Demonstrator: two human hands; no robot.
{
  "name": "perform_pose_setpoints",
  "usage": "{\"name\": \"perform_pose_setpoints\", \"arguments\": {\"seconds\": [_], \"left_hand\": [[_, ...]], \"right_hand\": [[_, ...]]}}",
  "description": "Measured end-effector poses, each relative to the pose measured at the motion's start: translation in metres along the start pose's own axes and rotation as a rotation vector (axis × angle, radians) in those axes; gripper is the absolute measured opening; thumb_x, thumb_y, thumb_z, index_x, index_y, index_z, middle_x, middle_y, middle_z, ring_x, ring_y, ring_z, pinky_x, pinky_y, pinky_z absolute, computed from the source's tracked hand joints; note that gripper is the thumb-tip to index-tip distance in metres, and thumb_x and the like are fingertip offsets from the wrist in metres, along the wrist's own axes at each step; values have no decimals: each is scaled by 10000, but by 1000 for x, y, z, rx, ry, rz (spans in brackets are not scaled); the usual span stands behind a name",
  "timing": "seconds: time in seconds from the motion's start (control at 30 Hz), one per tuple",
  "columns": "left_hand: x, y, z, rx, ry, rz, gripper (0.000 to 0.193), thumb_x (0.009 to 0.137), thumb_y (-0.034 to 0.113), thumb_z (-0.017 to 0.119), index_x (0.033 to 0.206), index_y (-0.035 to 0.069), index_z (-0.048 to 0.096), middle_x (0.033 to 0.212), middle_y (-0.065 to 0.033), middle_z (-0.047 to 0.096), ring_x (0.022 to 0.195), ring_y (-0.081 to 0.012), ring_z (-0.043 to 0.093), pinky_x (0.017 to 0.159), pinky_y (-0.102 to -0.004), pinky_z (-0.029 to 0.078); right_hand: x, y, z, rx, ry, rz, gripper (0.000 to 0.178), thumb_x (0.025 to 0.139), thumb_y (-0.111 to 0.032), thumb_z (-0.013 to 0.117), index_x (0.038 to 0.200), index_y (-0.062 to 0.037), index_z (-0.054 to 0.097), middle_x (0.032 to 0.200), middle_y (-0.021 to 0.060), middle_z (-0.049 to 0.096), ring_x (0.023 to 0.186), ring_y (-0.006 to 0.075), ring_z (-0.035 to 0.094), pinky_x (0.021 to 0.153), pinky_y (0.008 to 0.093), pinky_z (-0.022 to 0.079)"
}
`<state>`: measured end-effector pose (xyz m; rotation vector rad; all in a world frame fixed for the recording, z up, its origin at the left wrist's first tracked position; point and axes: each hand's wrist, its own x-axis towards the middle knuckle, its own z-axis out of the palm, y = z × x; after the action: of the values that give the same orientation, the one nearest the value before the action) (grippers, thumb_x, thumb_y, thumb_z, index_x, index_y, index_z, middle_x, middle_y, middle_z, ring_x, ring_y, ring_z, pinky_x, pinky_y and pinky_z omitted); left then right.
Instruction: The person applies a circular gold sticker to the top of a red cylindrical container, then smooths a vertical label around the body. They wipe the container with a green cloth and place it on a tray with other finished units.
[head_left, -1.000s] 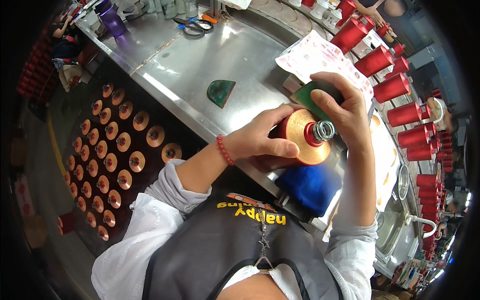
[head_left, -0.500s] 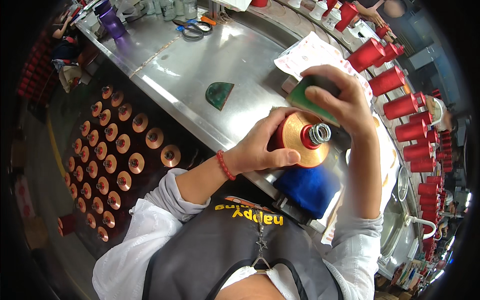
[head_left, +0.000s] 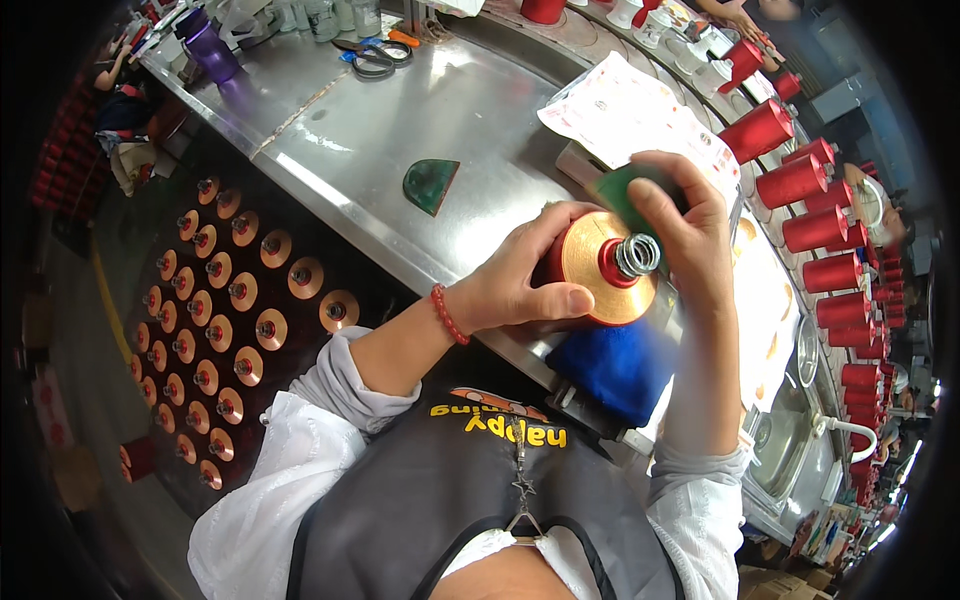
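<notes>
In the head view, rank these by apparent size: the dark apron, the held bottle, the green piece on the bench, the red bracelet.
1. Dark apron
2. Held bottle
3. Green piece on the bench
4. Red bracelet

Scissors [head_left: 377, 62]: dark-handled, flat on the steel tabletop [head_left: 340, 130]
Purple bottle [head_left: 208, 50]: left of the scissors
Glass jars [head_left: 322, 20]: just beyond the scissors, leftward
Orange object [head_left: 404, 38]: just beside the scissors
Printed paper [head_left: 625, 105]: right of the scissors, lower
Red bottles [head_left: 758, 132]: well right of the scissors
White faucet [head_left: 852, 429]: far lower right of the scissors
</notes>
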<state>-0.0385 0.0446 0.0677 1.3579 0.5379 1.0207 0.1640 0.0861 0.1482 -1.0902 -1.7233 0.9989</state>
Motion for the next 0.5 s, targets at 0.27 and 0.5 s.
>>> {"name": "perform_pose_setpoints", "arguments": {"seconds": [0.27, 0.5], "left_hand": [[9, 14, -16, 778, -55, 513, 1242, 748, 576, 824, 1569, -27, 114, 1568, -220, 289, 1426, -333, 352, 1171, -440, 292], [-7, 12, 3, 971, 239, 623, 800, 871, 530, 708, 1446, 45, 438, 1395, -152, 559, 1267, -355, 545, 1199, -531, 232]], "right_hand": [[-28, 17, 3, 408, 169, 237, 262, 929, -121, 690, 1154, 4, 642, 993, 45, 659, 890, 99, 610, 822, 237, 500], [-29, 27, 5, 365, 220, 208, 281, 944, -163, 675, 1160, 12, 634, 1010, 68, 666, 910, 112, 613, 826, 249, 509]]}}
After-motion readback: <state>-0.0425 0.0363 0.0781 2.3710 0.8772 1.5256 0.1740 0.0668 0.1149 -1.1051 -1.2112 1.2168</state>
